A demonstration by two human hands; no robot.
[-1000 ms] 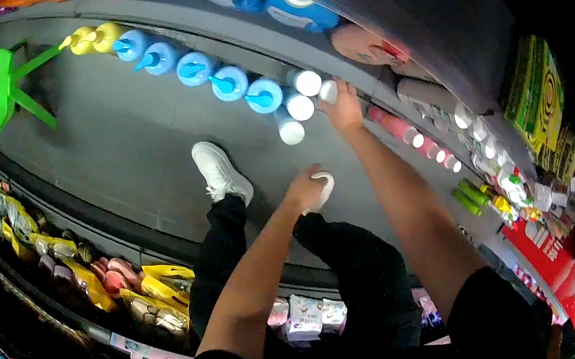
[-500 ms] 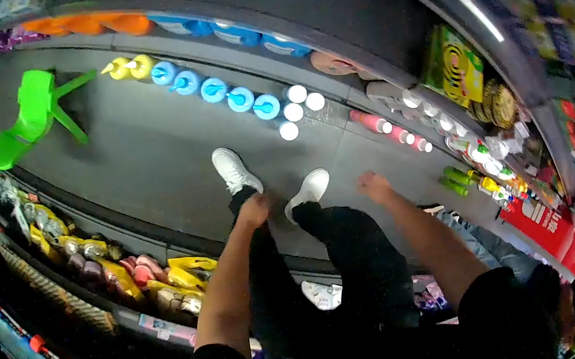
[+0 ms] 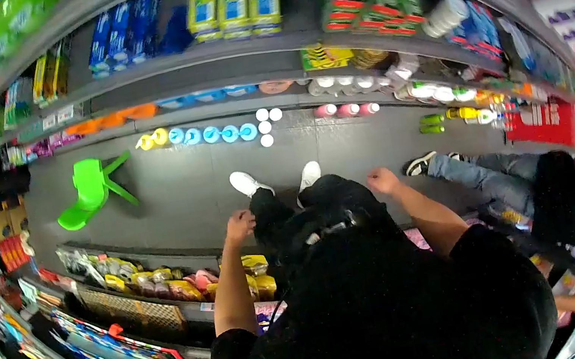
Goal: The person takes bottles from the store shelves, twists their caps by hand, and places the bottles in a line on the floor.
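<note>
My left hand [image 3: 241, 227] hangs in the air beside my left leg, fingers loosely bent and a little apart, nothing in it. On the other side, my right hand [image 3: 382, 182] hovers over the floor with its fingers loosely curled; I see nothing held there. Neither hand touches any goods. Ahead of my white shoes [image 3: 248, 184], along the far shelf, stand blue pump bottles [image 3: 211, 136], yellow bottles [image 3: 159, 137] and several white-capped containers [image 3: 267, 140]. Pink bottles [image 3: 348, 110] with white caps are to their right.
A green plastic chair [image 3: 91, 189] sits on the floor at left. Stocked shelves [image 3: 204, 55] run along the far side, and a low shelf [image 3: 195, 309] with packaged goods lies behind left. A co-worker in jeans [image 3: 483, 176] is low at right, near a red box [image 3: 547, 122].
My view has lifted and widened, showing more of the upper shelves and the co-worker at right. My left fingers look looser than before. The bottles on the floor stay in the same arrangement.
</note>
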